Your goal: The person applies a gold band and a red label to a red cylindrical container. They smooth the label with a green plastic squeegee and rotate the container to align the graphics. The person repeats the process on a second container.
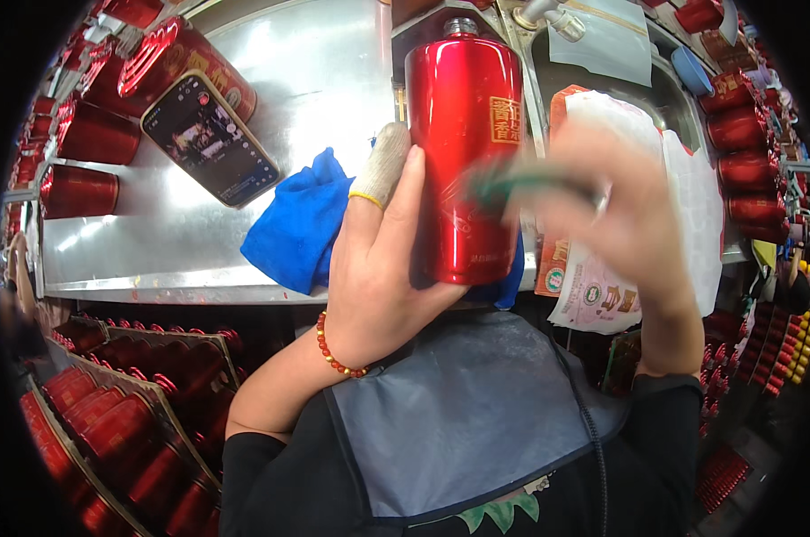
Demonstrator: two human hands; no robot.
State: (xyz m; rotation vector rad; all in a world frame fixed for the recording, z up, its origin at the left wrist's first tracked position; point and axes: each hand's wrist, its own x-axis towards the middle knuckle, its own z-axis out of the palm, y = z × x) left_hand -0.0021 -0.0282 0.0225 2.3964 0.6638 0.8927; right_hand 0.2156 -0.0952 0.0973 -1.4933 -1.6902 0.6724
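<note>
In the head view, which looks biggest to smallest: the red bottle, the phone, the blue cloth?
1. Red bottle, held by the left hand, nearest the camera
2. Blue cloth, partly hidden
3. Phone; close to the cloth, so unsure

One red bottle (463, 152) in hand, one phone (210, 139), one blue cloth (297, 224) — many red cans, uncountable.

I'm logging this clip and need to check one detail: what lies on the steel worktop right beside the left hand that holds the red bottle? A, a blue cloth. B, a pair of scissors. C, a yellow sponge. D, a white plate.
A: a crumpled blue cloth lies on the steel worktop against the left hand, which grips the red bottle; a phone lies further off.
</note>
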